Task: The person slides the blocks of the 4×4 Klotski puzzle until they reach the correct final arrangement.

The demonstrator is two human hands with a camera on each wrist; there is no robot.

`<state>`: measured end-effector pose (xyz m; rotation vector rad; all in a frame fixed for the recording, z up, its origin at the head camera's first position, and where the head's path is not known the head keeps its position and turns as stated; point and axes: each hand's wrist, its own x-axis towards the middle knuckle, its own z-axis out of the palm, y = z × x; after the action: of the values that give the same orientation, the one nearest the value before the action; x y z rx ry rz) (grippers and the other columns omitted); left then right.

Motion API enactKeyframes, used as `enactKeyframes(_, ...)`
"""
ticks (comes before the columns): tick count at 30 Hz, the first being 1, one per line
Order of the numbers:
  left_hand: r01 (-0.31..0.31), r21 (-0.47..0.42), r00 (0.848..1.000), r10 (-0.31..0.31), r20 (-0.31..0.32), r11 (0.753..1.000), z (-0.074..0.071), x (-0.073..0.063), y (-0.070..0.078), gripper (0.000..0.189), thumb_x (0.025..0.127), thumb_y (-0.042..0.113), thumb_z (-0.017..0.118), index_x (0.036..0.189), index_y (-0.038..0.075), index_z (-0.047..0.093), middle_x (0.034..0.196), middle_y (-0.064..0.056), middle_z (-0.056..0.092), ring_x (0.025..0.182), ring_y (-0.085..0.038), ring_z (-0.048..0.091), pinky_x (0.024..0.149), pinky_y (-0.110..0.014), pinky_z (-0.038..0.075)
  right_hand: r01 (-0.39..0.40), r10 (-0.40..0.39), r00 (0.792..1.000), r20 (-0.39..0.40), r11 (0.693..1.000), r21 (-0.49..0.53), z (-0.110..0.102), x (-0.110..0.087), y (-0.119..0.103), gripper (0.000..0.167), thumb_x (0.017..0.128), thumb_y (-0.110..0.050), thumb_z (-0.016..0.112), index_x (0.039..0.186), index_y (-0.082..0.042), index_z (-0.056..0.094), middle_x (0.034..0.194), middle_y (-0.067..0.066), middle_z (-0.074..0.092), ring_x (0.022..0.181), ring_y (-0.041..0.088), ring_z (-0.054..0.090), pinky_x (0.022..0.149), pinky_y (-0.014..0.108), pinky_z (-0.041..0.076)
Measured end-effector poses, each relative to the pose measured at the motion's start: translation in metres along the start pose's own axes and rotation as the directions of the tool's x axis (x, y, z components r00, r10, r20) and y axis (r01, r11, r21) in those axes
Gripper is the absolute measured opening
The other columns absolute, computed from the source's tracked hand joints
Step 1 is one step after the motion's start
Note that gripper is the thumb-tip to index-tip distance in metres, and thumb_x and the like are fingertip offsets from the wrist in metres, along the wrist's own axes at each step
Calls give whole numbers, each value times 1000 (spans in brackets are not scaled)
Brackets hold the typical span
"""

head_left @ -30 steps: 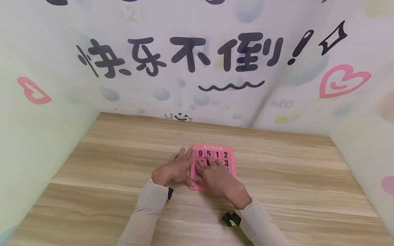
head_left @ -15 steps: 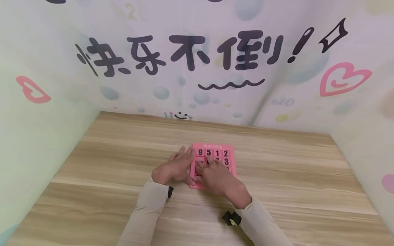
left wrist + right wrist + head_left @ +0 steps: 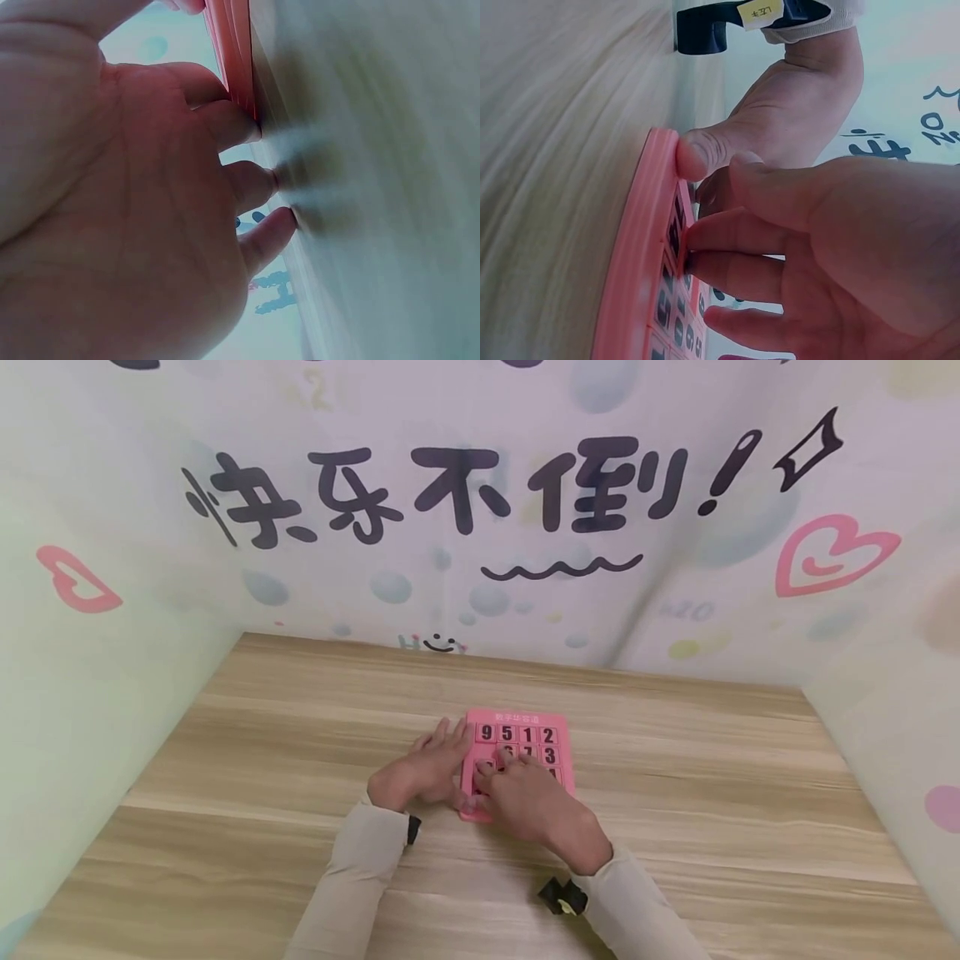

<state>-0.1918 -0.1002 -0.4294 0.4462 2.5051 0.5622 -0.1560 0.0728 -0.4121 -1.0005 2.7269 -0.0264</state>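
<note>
A pink number slide puzzle (image 3: pixel 558 722) lies flat on the wooden table, its black-numbered tiles partly covered by my hands. My left hand (image 3: pixel 423 768) braces its left side: the thumb (image 3: pixel 697 154) presses on the frame's near corner, and the fingers spread along the edge. In the left wrist view, some fingertips (image 3: pixel 274 225) rest on the table beside the frame (image 3: pixel 240 52). My right hand (image 3: pixel 528 797) reaches over the lower part of the board. Its extended fingers (image 3: pixel 727 232) touch the tiles (image 3: pixel 664 296) in the left columns. Several lower tiles are hidden beneath it.
The wooden table (image 3: pixel 262 752) meets a printed backdrop (image 3: pixel 465 602) at the back, and pale walls rise at both sides. A black strap piece with a yellow label (image 3: pixel 761 11) sits at the left wrist; another black piece (image 3: pixel 562 896) is by the right wrist.
My right fingertips have slid slightly nearer to me, showing more of the 6 and 7. A left-column tile under them seems to have shifted nearer too. My left hand stays in place.
</note>
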Motion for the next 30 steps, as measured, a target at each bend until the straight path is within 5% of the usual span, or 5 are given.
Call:
enactKeyframes(12, -2, -34, 1000, 2, -4, 999, 0, -1, 1, 113, 79, 33, 82, 159, 4, 8, 168, -10, -1, 153, -32, -12, 125, -50, -3, 2, -2, 1000, 8, 1000, 15, -5, -3, -2, 45, 102, -44, 50, 137, -18, 62, 144, 5, 56, 141, 34, 42, 114, 56, 35)
enactKeyframes(22, -5, -51, 1000, 5, -2, 999, 0, -2, 3, 115, 77, 33, 83, 159, 6, 8, 168, -8, -2, 153, -30, -12, 125, -48, -2, -75, 78, 997, -24, 994, 82, -10, -3, 15, 50, 104, -30, 50, 150, -14, 44, 156, 5, 41, 147, 37, 29, 117, 58, 30)
enactKeyframes(30, -8, -27, 1000, 8, -9, 1000, 1, -2, 0, 113, 77, 34, 82, 159, 4, 10, 167, -10, -1, 153, -32, -11, 125, -49, -1, -83, 87, 996, -27, 990, 112, -5, 8, 19, 63, 102, -42, 51, 154, -11, 35, 162, 6, 30, 151, 37, 18, 120, 58, 22)
